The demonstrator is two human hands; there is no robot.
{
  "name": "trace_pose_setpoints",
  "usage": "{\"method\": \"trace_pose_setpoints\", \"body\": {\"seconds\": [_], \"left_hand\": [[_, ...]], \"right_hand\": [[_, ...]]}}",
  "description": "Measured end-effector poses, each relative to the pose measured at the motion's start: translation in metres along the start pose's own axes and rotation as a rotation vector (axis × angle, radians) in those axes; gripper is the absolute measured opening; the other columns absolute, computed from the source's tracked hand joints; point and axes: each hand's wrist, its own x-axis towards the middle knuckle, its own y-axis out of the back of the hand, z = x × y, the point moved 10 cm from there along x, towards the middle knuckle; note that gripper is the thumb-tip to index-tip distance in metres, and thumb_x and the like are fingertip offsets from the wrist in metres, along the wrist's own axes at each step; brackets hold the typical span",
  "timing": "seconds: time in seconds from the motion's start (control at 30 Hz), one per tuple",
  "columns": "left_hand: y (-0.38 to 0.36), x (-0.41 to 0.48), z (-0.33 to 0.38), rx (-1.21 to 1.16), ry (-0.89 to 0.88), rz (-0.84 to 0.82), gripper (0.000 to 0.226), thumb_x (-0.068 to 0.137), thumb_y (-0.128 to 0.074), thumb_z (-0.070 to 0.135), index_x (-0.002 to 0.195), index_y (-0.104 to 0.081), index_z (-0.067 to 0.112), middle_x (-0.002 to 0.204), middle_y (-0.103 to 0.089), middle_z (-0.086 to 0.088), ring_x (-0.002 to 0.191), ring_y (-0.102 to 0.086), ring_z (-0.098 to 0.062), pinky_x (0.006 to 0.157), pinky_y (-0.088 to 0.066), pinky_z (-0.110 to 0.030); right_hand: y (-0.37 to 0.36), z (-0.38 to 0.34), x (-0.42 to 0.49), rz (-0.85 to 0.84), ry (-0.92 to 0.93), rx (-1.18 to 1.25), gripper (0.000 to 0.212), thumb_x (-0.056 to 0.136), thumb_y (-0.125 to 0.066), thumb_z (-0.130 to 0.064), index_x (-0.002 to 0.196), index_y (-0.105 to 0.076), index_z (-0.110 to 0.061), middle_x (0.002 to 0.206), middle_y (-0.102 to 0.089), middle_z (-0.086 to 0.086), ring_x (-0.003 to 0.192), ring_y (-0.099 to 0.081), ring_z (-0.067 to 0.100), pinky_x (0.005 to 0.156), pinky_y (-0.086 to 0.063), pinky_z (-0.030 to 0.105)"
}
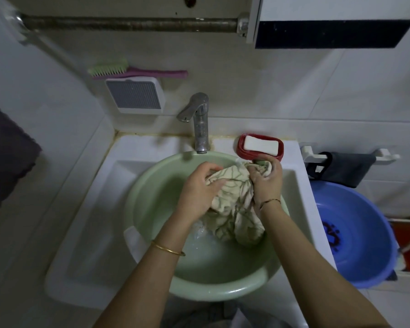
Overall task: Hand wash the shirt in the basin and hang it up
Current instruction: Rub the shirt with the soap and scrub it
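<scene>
The shirt (232,204) is being bunched over the green basin (152,197), gripped by the curled left hand (199,188) and right hand (266,179), likely for scrubbing; drips are being caught below.

Both bare forearms are reaching in from the bottom edge of the view, converging toward the centre. The left hand (200,185) is lying palm-down, fingers curling and pinching a fold of the wet cream patterned cloth shirt (232,204); a thin gold bangle (168,250) is sitting on the left forearm below the wrist. The right hand (268,179) is gripping a bunched part of the same shirt, fingers curled tight round it, knuckles facing up. A thin gold chain bracelet (270,201) is circling the right wrist.
</scene>
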Motion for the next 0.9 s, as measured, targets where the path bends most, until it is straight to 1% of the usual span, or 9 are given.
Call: {"method": "trace_pose_setpoints", "body": {"seconds": [0.07, 0.13, 0.2, 0.33, 0.5, 0.6, 0.73, 0.8, 0.9], "left_hand": [[-0.008, 0.002, -0.008, -0.289, 0.124, 0.007, 0.006, 0.086, -0.067, 0.021, 0.087, -0.061, 0.02, 0.09, -0.067, -0.001, 0.086, -0.063, -0.015, 0.082, -0.052, -0.034], [0.0, 0.005, -0.021, -0.428, 0.244, 0.217, 0.021, 0.09, -0.059, 0.035, 0.078, -0.059, 0.018, 0.08, -0.064, -0.007, 0.078, -0.061, -0.021, 0.075, -0.052, -0.041], [0.004, 0.002, -0.036, -0.521, 0.408, 0.394, 0.031, 0.095, -0.049, 0.042, 0.075, -0.053, 0.018, 0.071, -0.057, -0.007, 0.069, -0.055, -0.024, 0.066, -0.047, -0.038], [-0.038, -0.007, -0.047, -0.825, 0.632, 0.188, 0.027, 0.085, -0.063, 0.038, 0.073, -0.055, 0.015, 0.07, -0.057, -0.003, 0.071, -0.055, -0.017, 0.067, -0.046, -0.032], [-0.011, -0.009, -0.023, -0.291, 0.502, 0.374, 0.043, 0.094, -0.041, 0.043, 0.068, -0.061, 0.015, 0.08, -0.07, -0.007, 0.079, -0.066, -0.026, 0.076, -0.053, -0.037], [0.007, -0.001, -0.022, -0.253, 0.455, 0.404, 0.045, 0.097, -0.039, 0.042, 0.068, -0.057, 0.013, 0.079, -0.066, -0.01, 0.08, -0.063, -0.029, 0.081, -0.051, -0.042], [-0.009, -0.015, 0.012, 0.043, 0.268, 0.333, 0.04, 0.097, -0.037, 0.042, 0.087, -0.065, 0.014, 0.09, -0.068, -0.007, 0.085, -0.062, -0.026, 0.079, -0.049, -0.034], [-0.005, -0.004, 0.017, 0.078, 0.243, 0.327, 0.04, 0.099, -0.036, 0.039, 0.09, -0.064, 0.011, 0.094, -0.067, -0.013, 0.09, -0.061, -0.03, 0.08, -0.047, -0.035], [0.01, 0.008, 0.016, 0.09, 0.247, 0.379, 0.043, 0.101, -0.033, 0.036, 0.097, -0.063, 0.006, 0.096, -0.065, -0.012, 0.091, -0.059, -0.028, 0.076, -0.043, -0.032]], "right_hand": [[0.001, -0.015, -0.005, 0.036, 0.103, -0.149, 0.018, 0.082, -0.069, -0.008, 0.092, -0.06, -0.021, 0.091, -0.061, -0.008, 0.094, -0.06, 0.017, 0.092, -0.05, 0.039], [-0.016, -0.037, -0.026, -0.063, 0.211, -0.188, 0.01, 0.083, -0.068, -0.023, 0.078, -0.06, -0.022, 0.078, -0.061, -0.009, 0.079, -0.058, 0.012, 0.078, -0.05, 0.032], [-0.04, -0.047, -0.057, -0.184, 0.253, -0.183, 0.031, 0.082, -0.06, -0.045, 0.059, -0.054, -0.024, 0.063, -0.056, -0.004, 0.065, -0.053, 0.013, 0.067, -0.045, 0.03], [-0.063, -0.066, -0.075, -0.232, 0.388, -0.391, 0.044, 0.085, -0.044, -0.048, 0.047, -0.036, -0.027, 0.054, -0.046, -0.002, 0.058, -0.049, 0.02, 0.059, -0.039, 0.034], [-0.058, -0.056, -0.034, -0.168, 0.171, -0.335, 0.042, 0.089, -0.049, -0.022, 0.048, -0.043, -0.023, 0.053, -0.047, -0.002, 0.061, -0.047, 0.02, 0.062, -0.037, 0.033], [-0.062, -0.057, -0.058, -0.18, 0.363, -0.439, 0.038, 0.087, -0.046, -0.016, 0.05, -0.041, -0.021, 0.052, -0.048, -0.002, 0.056, -0.049, 0.019, 0.056, -0.039, 0.034], [-0.055, -0.046, -0.03, -0.187, 0.226, -0.649, 0.025, 0.098, -0.039, -0.016, 0.086, -0.061, -0.008, 0.079, -0.06, 0.002, 0.075, -0.056, 0.017, 0.072, -0.046, 0.026], [-0.047, -0.035, -0.032, -0.154, 0.119, -0.499, 0.025, 0.099, -0.04, -0.016, 0.085, -0.06, -0.011, 0.083, -0.061, 0.004, 0.076, -0.057, 0.018, 0.068, -0.043, 0.025], [-0.045, -0.029, -0.049, -0.129, 0.016, -0.138, 0.034, 0.097, -0.047, -0.015, 0.064, -0.051, -0.021, 0.064, -0.054, -0.004, 0.06, -0.049, 0.008, 0.06, -0.041, 0.019]]}}
